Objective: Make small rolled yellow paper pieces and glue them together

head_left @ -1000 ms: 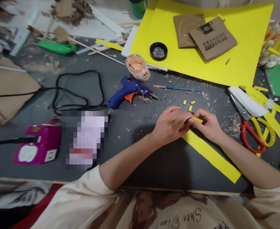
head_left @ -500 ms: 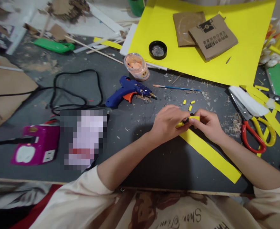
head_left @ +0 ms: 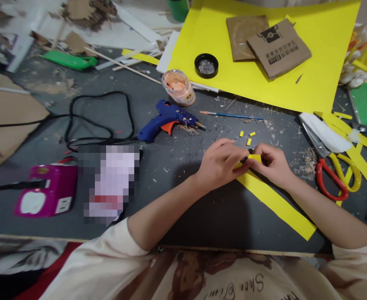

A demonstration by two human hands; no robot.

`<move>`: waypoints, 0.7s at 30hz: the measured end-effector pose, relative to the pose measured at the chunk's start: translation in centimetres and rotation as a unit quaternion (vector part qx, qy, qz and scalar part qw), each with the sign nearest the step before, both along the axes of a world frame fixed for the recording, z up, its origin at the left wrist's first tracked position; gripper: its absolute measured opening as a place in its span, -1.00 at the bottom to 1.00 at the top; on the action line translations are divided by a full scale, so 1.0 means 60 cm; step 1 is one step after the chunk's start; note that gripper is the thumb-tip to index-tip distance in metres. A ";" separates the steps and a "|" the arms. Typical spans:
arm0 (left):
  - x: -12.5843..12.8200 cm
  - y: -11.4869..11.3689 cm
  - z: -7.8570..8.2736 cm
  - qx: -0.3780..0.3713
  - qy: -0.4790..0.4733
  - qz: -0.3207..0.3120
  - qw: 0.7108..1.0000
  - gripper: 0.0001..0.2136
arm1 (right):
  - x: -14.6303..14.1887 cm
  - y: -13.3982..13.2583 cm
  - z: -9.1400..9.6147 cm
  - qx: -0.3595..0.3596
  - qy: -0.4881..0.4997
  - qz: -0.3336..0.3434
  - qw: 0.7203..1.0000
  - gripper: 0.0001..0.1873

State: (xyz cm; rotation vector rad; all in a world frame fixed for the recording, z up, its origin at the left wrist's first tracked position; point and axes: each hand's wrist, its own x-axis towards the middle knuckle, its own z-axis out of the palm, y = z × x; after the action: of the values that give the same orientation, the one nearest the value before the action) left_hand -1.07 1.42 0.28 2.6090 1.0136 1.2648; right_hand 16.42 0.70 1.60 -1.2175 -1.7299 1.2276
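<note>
Near the table's middle my left hand [head_left: 219, 162] and my right hand [head_left: 272, 164] meet, fingers closed in a pinch. Between them is a small yellow paper piece [head_left: 255, 158], gripped from both sides. Something small and dark shows by the fingertips; its kind is hidden. A long yellow strip [head_left: 277, 202] runs from under the fingers toward the lower right; I cannot tell whether it joins the held piece. Several tiny yellow bits [head_left: 248, 142] lie just beyond the hands.
A blue glue gun [head_left: 171, 118] lies left of the hands, near an open jar [head_left: 179, 88] and a thin brush [head_left: 233, 115]. Red-handled scissors [head_left: 330, 179] are at right. Behind is a yellow sheet [head_left: 320, 79] with cardboard pieces [head_left: 280, 49]. A purple device [head_left: 50, 191] sits at left.
The fingers have shifted slightly around the yellow piece, and the right thumb covers it differently. Everything else on the table stays in place.
</note>
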 end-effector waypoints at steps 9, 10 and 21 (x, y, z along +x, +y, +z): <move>0.002 -0.001 0.000 -0.009 0.022 0.010 1.000 -0.88 | -0.001 0.001 -0.006 -0.044 0.002 -0.018 0.999 -0.65; 0.002 -0.001 0.001 -0.011 0.020 0.009 1.000 -0.88 | -0.001 0.001 -0.006 -0.047 0.002 -0.016 0.999 -0.65; -0.002 -0.001 0.005 -0.113 0.006 -0.011 0.994 -0.95 | -0.002 0.000 -0.003 -0.051 0.007 -0.024 0.998 -0.76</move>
State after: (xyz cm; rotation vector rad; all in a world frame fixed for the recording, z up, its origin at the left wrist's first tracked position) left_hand -1.18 1.35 0.55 2.4531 1.0584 1.0608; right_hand 16.33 0.71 1.45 -1.2979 -1.6357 1.3061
